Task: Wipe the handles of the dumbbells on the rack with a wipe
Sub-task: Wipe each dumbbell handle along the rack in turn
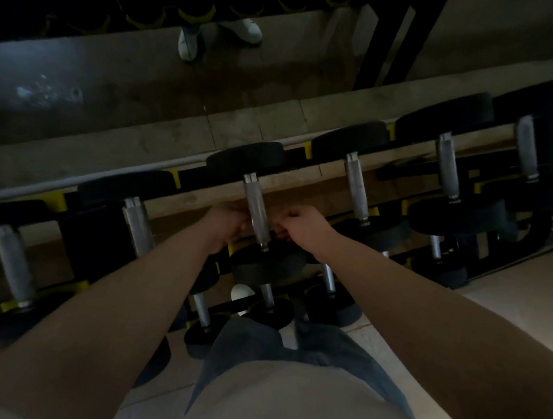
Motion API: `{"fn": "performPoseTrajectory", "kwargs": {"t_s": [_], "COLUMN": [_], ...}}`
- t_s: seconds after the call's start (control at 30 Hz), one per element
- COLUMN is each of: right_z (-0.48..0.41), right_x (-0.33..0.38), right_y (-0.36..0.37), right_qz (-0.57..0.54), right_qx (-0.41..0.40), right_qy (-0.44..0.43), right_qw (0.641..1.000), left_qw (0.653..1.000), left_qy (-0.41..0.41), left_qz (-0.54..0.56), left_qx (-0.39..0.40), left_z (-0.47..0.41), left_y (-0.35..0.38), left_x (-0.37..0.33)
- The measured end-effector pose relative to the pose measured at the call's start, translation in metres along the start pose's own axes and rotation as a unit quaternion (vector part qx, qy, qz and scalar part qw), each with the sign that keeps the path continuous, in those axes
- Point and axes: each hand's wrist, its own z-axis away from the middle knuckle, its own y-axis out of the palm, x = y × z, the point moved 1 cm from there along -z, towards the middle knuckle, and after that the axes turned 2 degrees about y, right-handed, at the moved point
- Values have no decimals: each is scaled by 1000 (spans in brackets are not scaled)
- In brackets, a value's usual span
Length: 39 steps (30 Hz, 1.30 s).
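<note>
Knurled silver steel handle [256, 204] of black round-headed dumbbell [246, 155], mid upper tier of black-and-yellow rack [191, 178]: heavy, rigid, grippy; wrap bar between heads. Left hand [228, 222], right hand [303, 226] curled, flanking handle; wipe unseen, grip unclear.

Dim scene. The dumbbell rack [189, 180] runs from 8 o'clock to 2 o'clock. At centre, left hand [226, 222] at 9 o'clock and right hand [303, 226] at 3 o'clock flank one dumbbell handle [256, 204], fingers curled. Anything held: indiscernible.
</note>
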Motion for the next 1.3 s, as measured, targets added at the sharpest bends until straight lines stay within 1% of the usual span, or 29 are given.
{"fn": "performPoseTrajectory", "kwargs": {"t_s": [0.03, 0.07, 0.1, 0.13, 0.17, 0.23, 0.3, 0.33, 0.37, 0.4, 0.43, 0.5, 0.53, 0.6, 0.7, 0.77, 0.83, 0.9, 1.0, 1.07, 1.17, 1.23, 1.3], "right_z": [1, 3, 3, 4, 4, 4, 3, 3, 3, 3, 3, 5, 7, 11, 18, 22, 25, 25, 18, 12, 3, 0, -2], "right_x": [1, 3, 4, 5, 5, 4, 2, 2, 1, 1, -1, -3, -4, -6, -12, -18, -26, -36, -50, -58, -63, -64, -65], "right_y": [-2, -4, -5, -7, -7, -7, -8, -9, -11, -15, -19, -32, -40, -59, -91, -116, -140, -165, -197, -210, -219, -221, -220], "right_qz": [-1, -2, -3, -4, -5, -3, 1, 3, 4, 5, 6, 2, -2, -6, -8, 1, 19, 25, -11, -28, -103, -130, -114], "right_qx": [5, 10, 14, 18, 21, 28, 33, 37, 43, 49, 57, 73, 85, 107, 128, 136, 127, 98, 76, 81, 92, 74, 64], "right_qy": [0, -1, -1, -1, -1, 0, -9, -19, -28, -36, -43, -53, -61, -81, -124, -164, -196, -211, -188, -160, -117, -116, -132], "right_qw": [1000, 1000, 1000, 1000, 1000, 1000, 999, 999, 999, 998, 997, 996, 995, 991, 984, 977, 972, 972, 979, 983, 984, 982, 983], "left_qw": [995, 982, 972, 970, 976, 994, 995, 991, 988, 987, 987, 981, 977, 973, 975, 975, 974, 971, 967, 967, 965, 971, 972], "left_qy": [-1, -1, 5, 15, 21, 9, -27, -36, -32, -25, -14, 21, 37, 62, 86, 87, 85, 85, 93, 79, 65, 65, 62], "left_qz": [89, 167, 208, 208, 175, 45, -78, -118, -132, -120, -85, 27, 79, 116, 107, 122, 134, 128, 134, 140, 169, 141, 127], "left_qx": [-49, -88, -111, -124, -126, -104, -55, -52, -69, -101, -134, -189, -196, -190, -175, -161, -161, -182, -194, -197, -192, -182, -186], "left_z": [-1, -2, -1, 1, 7, 15, 18, 22, 26, 31, 36, 45, 52, 62, 74, 75, 72, 68, 61, 59, 56, 53, 49], "left_y": [-2, -4, -3, -2, 0, 6, 12, 13, 14, 15, 16, 22, 28, 44, 79, 108, 139, 168, 205, 222, 239, 244, 245], "left_x": [-8, -14, -18, -20, -21, -13, 1, 3, 1, -4, -8, -13, -17, -25, -47, -62, -76, -89, -101, -106, -113, -115, -116]}}
